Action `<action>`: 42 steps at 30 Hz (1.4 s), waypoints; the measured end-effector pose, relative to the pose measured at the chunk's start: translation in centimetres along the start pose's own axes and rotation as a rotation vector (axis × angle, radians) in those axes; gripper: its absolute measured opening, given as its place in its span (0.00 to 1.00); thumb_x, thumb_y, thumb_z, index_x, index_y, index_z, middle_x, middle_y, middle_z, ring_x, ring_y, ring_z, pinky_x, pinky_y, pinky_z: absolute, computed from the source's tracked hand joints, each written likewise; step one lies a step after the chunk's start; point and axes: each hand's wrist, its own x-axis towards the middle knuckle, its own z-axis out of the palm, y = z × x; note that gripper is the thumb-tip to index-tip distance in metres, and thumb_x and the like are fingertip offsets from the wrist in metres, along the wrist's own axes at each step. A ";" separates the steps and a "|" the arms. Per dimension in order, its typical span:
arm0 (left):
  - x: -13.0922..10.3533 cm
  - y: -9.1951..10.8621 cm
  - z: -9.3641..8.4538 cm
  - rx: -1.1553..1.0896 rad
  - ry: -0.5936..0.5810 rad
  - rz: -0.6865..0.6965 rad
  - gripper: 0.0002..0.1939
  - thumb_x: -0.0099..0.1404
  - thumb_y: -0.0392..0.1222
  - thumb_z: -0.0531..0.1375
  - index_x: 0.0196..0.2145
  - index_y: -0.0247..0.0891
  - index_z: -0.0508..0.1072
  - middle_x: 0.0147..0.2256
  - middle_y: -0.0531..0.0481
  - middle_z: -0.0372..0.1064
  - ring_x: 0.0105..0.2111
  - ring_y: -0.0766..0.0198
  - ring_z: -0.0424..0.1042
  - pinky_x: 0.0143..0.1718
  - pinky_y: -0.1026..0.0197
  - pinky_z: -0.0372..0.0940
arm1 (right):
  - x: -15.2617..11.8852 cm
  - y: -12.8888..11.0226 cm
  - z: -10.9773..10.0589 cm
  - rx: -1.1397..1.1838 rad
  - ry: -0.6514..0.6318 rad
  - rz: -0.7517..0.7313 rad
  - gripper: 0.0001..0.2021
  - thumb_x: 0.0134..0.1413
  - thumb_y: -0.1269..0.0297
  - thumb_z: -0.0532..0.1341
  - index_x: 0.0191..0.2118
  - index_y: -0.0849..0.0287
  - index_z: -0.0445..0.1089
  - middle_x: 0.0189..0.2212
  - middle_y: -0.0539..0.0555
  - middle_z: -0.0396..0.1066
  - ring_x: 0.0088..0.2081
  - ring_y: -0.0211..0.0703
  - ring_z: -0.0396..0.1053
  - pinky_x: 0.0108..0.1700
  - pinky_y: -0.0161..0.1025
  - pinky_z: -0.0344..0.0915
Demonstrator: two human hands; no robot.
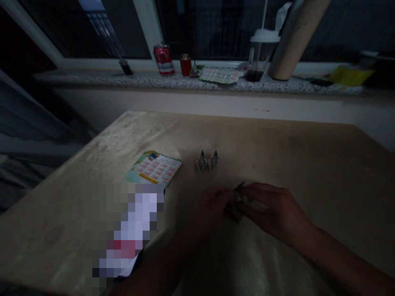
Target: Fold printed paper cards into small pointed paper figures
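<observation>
Between my two hands is a small piece of folded printed paper (237, 210), partly hidden by the fingers. My left hand (211, 203) is closed on its left side, and the fingertips are dim and blurred. From the right, my right hand (276, 205) pinches the same paper between thumb and fingers. Just beyond them, two small folded paper pieces (201, 163) with pointed tops stand side by side on the table (277, 152). A stack of printed tickets (159, 167) with rows of red print lies to their left.
Near my left forearm lies a bright oblong object (135, 226), pixelated over. On the windowsill (142, 80) stand a red can (164, 61), a red jar (185, 65), a lidded cup (259, 55) and a cardboard tube (296, 41), besides a printed sheet (219, 75).
</observation>
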 end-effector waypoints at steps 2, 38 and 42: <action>0.2 0.3 -0.3 -0.028 0.034 0.010 0.12 0.65 0.44 0.57 0.33 0.33 0.75 0.27 0.49 0.72 0.27 0.62 0.73 0.28 0.60 0.72 | 1.1 0.0 -0.3 0.004 -0.045 0.037 0.05 0.62 0.67 0.65 0.41 0.56 0.78 0.37 0.52 0.80 0.35 0.42 0.78 0.38 0.38 0.74; -9.6 2.3 -5.6 0.829 0.147 0.124 0.18 0.68 0.50 0.58 0.50 0.38 0.74 0.46 0.39 0.75 0.45 0.43 0.73 0.47 0.41 0.67 | 15.5 -2.2 11.5 -0.520 -0.376 -0.635 0.11 0.66 0.76 0.56 0.43 0.68 0.78 0.42 0.65 0.79 0.44 0.51 0.75 0.48 0.47 0.65; -9.7 2.1 -5.7 0.846 0.169 0.108 0.17 0.69 0.49 0.57 0.50 0.38 0.74 0.46 0.40 0.75 0.46 0.46 0.73 0.49 0.42 0.68 | 15.3 -1.7 11.5 -0.494 -0.347 -0.610 0.10 0.63 0.77 0.59 0.36 0.64 0.79 0.36 0.62 0.80 0.39 0.49 0.75 0.45 0.46 0.64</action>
